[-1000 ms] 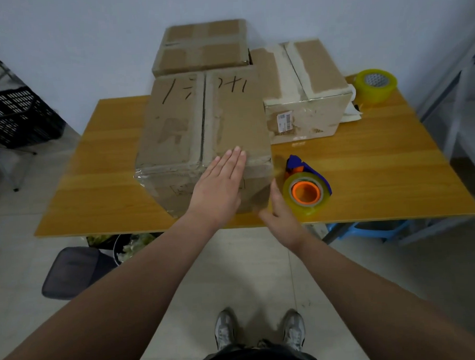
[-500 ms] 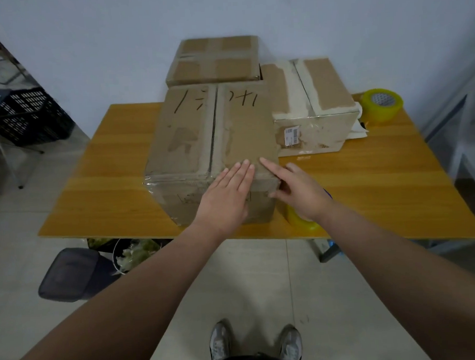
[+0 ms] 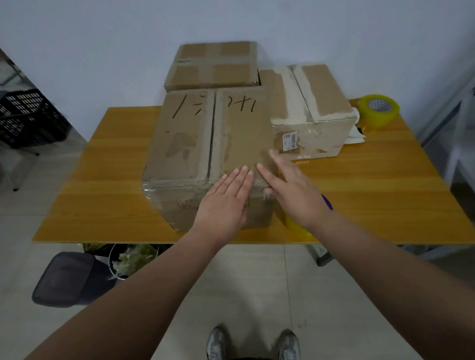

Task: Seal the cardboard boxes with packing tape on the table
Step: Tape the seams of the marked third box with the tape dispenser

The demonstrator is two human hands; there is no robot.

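Brown cardboard box [image 3: 196,143]: front of my wooden table [image 3: 367,190]
Hands: left hand [image 3: 224,205] and right hand [image 3: 294,193] flat on its top, holding nothing
Risk: my right wrist might nudge the yellow tape dispenser [image 3: 292,226] off the edge

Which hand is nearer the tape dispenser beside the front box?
Right. The right hand is over the tape dispenser, fingers flat on a corner of the front box; the left hand rests flat on its near edge, farther left.
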